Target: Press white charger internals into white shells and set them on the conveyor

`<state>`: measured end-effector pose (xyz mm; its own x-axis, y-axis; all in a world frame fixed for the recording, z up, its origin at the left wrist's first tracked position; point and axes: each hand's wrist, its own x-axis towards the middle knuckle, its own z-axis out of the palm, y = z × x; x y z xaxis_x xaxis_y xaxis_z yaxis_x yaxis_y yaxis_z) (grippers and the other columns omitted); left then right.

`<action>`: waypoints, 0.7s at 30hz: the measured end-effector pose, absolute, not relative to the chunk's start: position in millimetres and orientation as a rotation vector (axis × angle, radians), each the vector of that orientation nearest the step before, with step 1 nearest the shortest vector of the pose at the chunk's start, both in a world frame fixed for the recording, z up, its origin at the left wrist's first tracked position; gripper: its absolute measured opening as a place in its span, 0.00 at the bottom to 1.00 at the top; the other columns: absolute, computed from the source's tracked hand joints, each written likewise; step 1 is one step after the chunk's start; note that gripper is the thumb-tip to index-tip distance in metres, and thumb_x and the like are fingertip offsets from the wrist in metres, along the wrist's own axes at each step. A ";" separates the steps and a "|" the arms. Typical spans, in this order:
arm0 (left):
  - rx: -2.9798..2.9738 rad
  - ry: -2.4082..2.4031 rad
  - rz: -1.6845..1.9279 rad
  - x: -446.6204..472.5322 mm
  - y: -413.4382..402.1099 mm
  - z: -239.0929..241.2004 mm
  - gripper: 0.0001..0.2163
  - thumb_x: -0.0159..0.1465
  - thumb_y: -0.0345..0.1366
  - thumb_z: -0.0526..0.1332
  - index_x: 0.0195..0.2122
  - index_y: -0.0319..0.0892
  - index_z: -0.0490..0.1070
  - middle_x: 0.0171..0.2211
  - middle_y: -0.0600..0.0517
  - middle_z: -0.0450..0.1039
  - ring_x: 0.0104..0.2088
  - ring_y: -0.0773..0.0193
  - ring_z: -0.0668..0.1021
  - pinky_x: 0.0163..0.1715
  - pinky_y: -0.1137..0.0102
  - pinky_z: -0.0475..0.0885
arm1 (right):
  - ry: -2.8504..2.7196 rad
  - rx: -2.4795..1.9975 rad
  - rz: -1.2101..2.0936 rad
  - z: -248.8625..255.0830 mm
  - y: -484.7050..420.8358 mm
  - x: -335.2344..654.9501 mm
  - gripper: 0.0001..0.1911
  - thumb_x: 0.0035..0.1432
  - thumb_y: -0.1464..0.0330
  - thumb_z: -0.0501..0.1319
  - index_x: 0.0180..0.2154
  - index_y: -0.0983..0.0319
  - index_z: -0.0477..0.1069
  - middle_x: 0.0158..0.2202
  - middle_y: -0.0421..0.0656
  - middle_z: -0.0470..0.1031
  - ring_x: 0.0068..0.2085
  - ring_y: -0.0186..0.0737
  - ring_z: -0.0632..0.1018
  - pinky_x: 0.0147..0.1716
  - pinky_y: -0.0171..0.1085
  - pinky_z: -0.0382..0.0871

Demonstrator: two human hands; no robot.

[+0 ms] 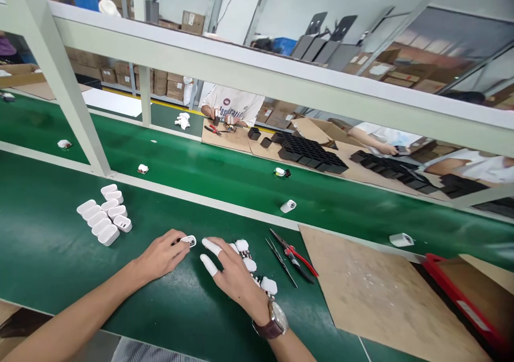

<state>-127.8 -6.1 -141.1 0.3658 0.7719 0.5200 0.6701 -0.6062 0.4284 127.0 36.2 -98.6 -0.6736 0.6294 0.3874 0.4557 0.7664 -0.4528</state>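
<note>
- The left hand [163, 255] pinches a small white casing [188, 240] between narrow fingers, midway along the green surface [48, 244], toward its near edge.
- The right hand [235, 276] lies flat over loose white parts [249, 264], fingers wide and holding nothing, with white cots on two fingertips.
- Gripping the casing by its sides likely works best, with only cotted fingertips touching parts.
- Red-handled pliers [297, 258] lie near the right hand; grouped casings [105, 215] stand toward the left edge.
</note>
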 end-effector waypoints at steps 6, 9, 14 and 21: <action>2.124 1.327 1.041 -123.0 -2.0 -132.5 0.08 0.73 0.36 0.59 0.37 0.45 0.75 0.46 0.44 0.78 0.43 0.56 0.79 0.43 0.62 0.79 | -2.370 -0.846 0.322 -103.6 25.0 141.6 0.21 0.73 0.68 0.58 0.65 0.56 0.64 0.59 0.51 0.75 0.58 0.51 0.79 0.57 0.54 0.78; 1.377 1.216 1.109 -113.1 2.9 -124.3 0.10 0.69 0.44 0.66 0.36 0.43 0.74 0.39 0.47 0.79 0.38 0.57 0.82 0.40 0.62 0.80 | -2.365 -0.870 0.328 -102.2 20.1 141.7 0.28 0.71 0.65 0.61 0.69 0.58 0.58 0.61 0.55 0.73 0.60 0.55 0.77 0.57 0.56 0.78; 0.537 0.938 1.093 -86.4 -2.1 -116.8 0.12 0.62 0.42 0.74 0.37 0.40 0.77 0.39 0.47 0.82 0.42 0.59 0.83 0.48 0.65 0.80 | -2.286 -0.906 0.401 -95.1 13.0 130.0 0.33 0.71 0.63 0.62 0.71 0.57 0.53 0.60 0.55 0.73 0.59 0.55 0.78 0.55 0.55 0.79; 1.016 1.111 1.002 -80.1 15.7 -110.4 0.14 0.68 0.48 0.66 0.38 0.41 0.74 0.38 0.46 0.82 0.41 0.56 0.85 0.45 0.61 0.81 | -2.249 -0.906 0.362 -92.7 19.9 146.2 0.30 0.71 0.65 0.60 0.70 0.58 0.55 0.59 0.55 0.73 0.58 0.54 0.78 0.55 0.54 0.79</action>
